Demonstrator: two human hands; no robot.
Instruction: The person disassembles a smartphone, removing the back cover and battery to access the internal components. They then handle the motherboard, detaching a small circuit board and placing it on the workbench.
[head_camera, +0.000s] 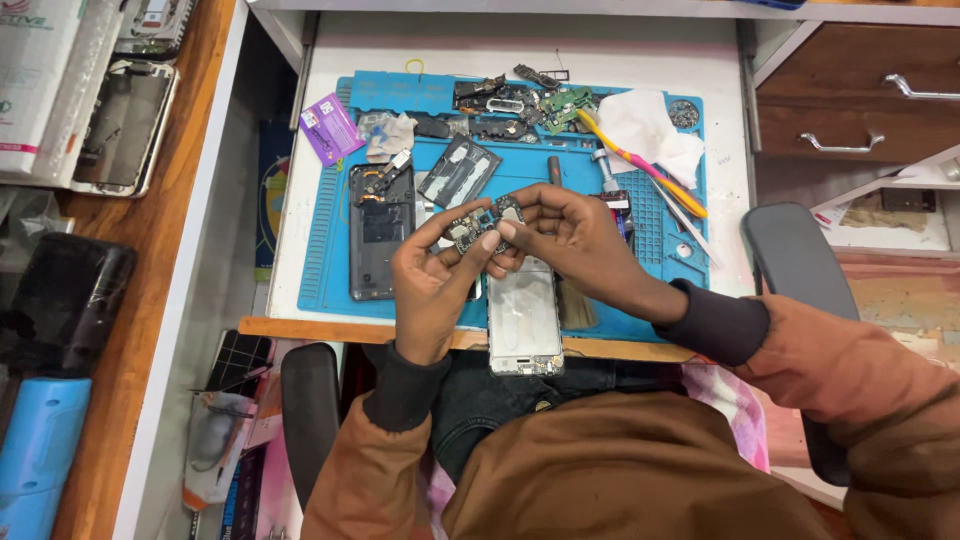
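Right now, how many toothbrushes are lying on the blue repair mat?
1. The toothbrush, yellow with a pink stripe, lies diagonally on the blue mat at its upper right, beside the white tissue. Others may be hidden under clutter.

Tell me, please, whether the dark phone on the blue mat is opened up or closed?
Opened up: the dark phone lies flat on the blue mat with its back cover off, inner parts exposed.

Bright, even light from above, sharp across the middle of the frame.
The white tabletop (520, 45) near the top edge glares almost blank; shadows under the hands are soft and short. The lower left corner falls dim, and straight edges bow slightly toward the frame's sides.
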